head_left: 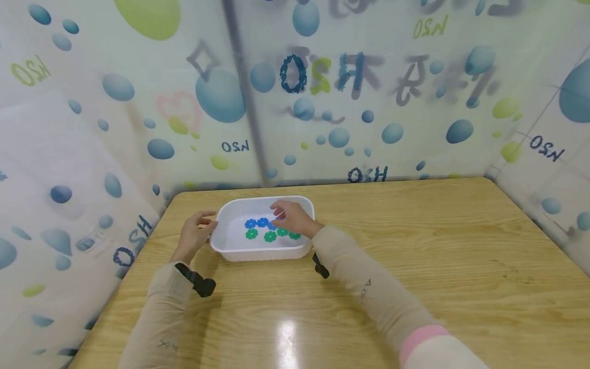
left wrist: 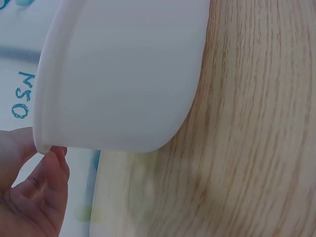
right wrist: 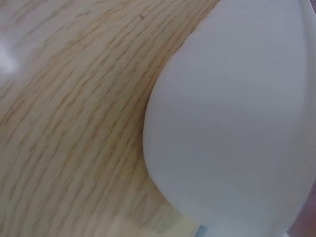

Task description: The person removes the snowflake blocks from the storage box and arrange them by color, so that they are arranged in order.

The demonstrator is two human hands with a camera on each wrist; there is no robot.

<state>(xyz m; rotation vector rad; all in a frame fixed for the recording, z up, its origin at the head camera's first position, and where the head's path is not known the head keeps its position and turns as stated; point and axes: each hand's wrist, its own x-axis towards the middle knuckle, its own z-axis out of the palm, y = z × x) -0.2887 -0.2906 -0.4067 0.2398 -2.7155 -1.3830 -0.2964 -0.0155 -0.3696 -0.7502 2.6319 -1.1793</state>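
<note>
Head view: white round-cornered plastic basin (head_left: 262,254) holds flower-shaped blue pieces (head_left: 251,224) and green pieces (head_left: 270,237); left hand (head_left: 194,234) pinches its rim (left wrist: 47,98); whether right hand (head_left: 295,218) pinches, I cannot tell.

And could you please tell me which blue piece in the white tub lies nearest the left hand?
The leftmost blue piece in the head view, just beyond the leftmost green piece; the other visible blue pieces lie farther toward the right hand.
</note>
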